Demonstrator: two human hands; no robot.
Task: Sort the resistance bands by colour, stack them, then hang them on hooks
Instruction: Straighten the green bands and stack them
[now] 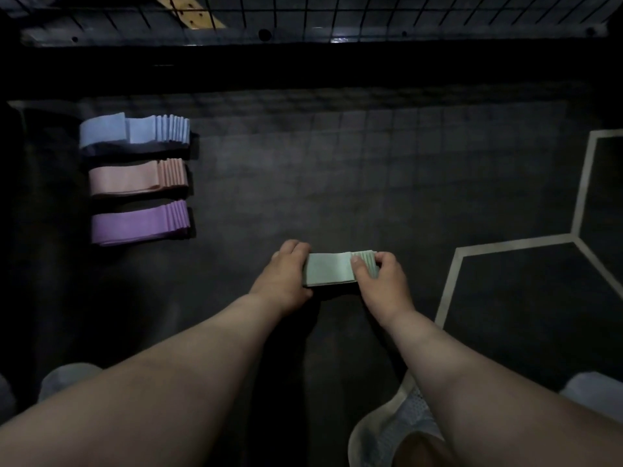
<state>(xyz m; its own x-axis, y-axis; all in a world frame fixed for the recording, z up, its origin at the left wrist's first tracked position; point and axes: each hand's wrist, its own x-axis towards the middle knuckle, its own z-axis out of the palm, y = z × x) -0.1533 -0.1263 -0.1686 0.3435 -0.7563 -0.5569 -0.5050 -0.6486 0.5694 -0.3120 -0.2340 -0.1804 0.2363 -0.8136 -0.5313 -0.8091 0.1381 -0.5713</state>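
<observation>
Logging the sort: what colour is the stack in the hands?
The stack is pale green, seen in the head view.

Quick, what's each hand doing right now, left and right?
Left hand: holding the left end of the green band stack.
Right hand: holding the same stack's right end, thumb on top.

Both forearms are bare right up to the left hand [283, 281] and the right hand [384, 284]. Just below the right hand there's a pale sneaker [404, 423] with a perforated mesh upper and a light sole rim. Down-left of the left hand sits a pale grey rounded shape [67, 379], too dim to name. Far down-right, there's pale fabric [593, 389].
</observation>
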